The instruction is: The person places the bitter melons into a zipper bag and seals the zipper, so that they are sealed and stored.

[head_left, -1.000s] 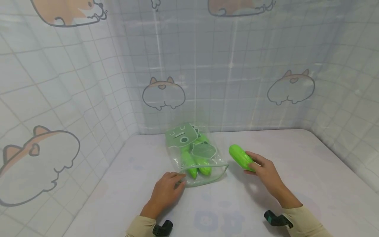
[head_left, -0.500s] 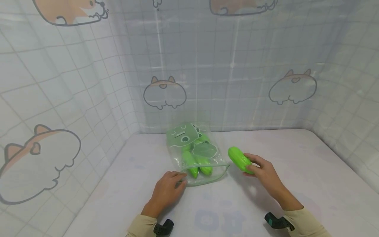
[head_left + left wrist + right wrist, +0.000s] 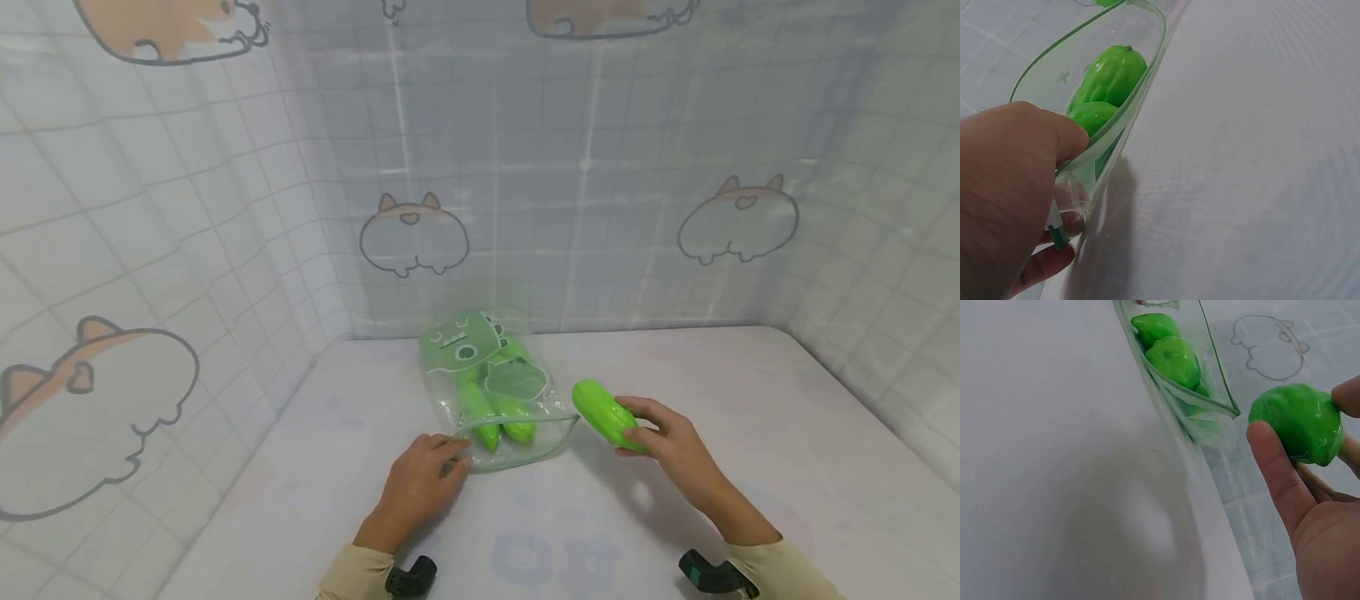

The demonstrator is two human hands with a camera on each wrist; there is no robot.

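A clear zip pouch (image 3: 459,343) with green cartoon print lies on the white table, its mouth toward me and standing open. Inside are several bright green toy vegetables (image 3: 1113,75), one with a pointed end. My left hand (image 3: 422,483) pinches the pouch's left rim, thumb on top and fingers below; a white and green zip slider (image 3: 1057,228) is by the fingers. To the right of the pouch, my right hand (image 3: 678,450) holds a toy cucumber (image 3: 606,414) between thumb and fingers. The cucumber is raised, its far end close to the pouch's right corner.
White tabletop (image 3: 337,400) surrounds the pouch. A grid-patterned curtain (image 3: 570,183) with cartoon dogs hangs behind and on both sides. Dark wrist cameras (image 3: 411,577) are strapped near the cream sleeves (image 3: 780,571).
My right hand has brought the cucumber slightly lower and to the left, nearer the pouch's corner. The left hand and the pouch stay in place.
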